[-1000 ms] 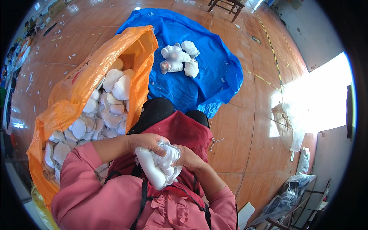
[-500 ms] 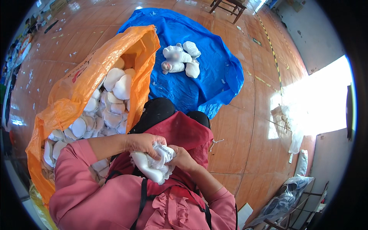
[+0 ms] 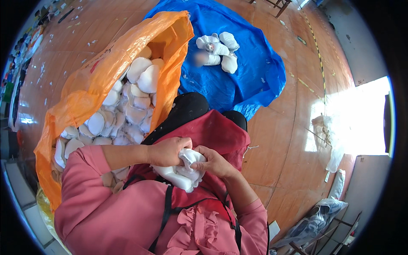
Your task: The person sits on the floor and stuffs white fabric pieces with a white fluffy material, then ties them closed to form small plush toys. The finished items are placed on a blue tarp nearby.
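Over my lap, a bundle of white foam pads (image 3: 182, 182) with a ragged, frilly edge is gripped between both hands. My left hand (image 3: 165, 152) is closed at its upper left side, knuckles up, its fingertips partly hidden. My right hand (image 3: 216, 163) wraps the right side, thumb pressed on a folded white part. Beside my left arm lies an orange woven bag (image 3: 87, 91), open along its side and filled with loose white and beige rounded pads (image 3: 148, 80). Several rolled white bundles (image 3: 229, 63) sit together on a blue plastic sheet (image 3: 259, 59) ahead of my knees.
Reddish tiled floor (image 3: 276, 148) with white scraps surrounds the sheet. A dark apron (image 3: 212, 127) covers my lap. To the right are a clear plastic bag (image 3: 335, 159) and a metal rack (image 3: 335, 238) with plastic-wrapped items. Stool legs (image 3: 282, 6) show at the far edge.
My view has shifted, so the surroundings sit higher and further right. My left hand has turned into a tighter grip, and my right thumb now lies across the top of the bundle.
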The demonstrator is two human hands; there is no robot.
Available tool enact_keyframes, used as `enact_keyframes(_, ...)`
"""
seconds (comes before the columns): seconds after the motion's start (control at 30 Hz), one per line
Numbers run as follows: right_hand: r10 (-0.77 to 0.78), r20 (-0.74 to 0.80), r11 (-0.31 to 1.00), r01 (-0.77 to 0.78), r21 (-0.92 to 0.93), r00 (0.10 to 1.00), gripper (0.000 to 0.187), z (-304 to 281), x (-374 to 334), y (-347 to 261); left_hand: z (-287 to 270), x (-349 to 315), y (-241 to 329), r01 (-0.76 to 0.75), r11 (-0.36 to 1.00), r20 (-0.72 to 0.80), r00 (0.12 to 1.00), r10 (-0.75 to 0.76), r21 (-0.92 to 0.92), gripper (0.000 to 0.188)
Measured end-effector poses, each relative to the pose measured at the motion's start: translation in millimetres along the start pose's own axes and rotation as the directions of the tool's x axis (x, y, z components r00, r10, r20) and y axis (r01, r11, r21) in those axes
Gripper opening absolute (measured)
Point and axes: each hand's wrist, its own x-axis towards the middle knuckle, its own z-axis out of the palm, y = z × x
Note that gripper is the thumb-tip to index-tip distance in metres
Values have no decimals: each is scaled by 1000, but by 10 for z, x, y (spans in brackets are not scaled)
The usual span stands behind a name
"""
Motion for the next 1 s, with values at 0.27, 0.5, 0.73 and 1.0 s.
enact_keyframes(0.27,-164,-271,973,111,-201,949,25,175,196,194,-66,-123,18,31,998,-15,999,-32,-61,44)
enact_keyframes(0.5,-282,-363,922,146,-357,888,19,271,241,190,-212,-143,-145,236,797,204,968,-144,-556,29)
enact_keyframes(0.73,-400,-386,814,130,-566,831,17,316,236,295,-149,-94,-186,55,933,111,994,-16,-357,27)
enact_keyframes(1.0,-400,78,754,376,-538,913,36,-30,-10,102,-70,-199,-118,-203,979,-37,978,204,26,31)
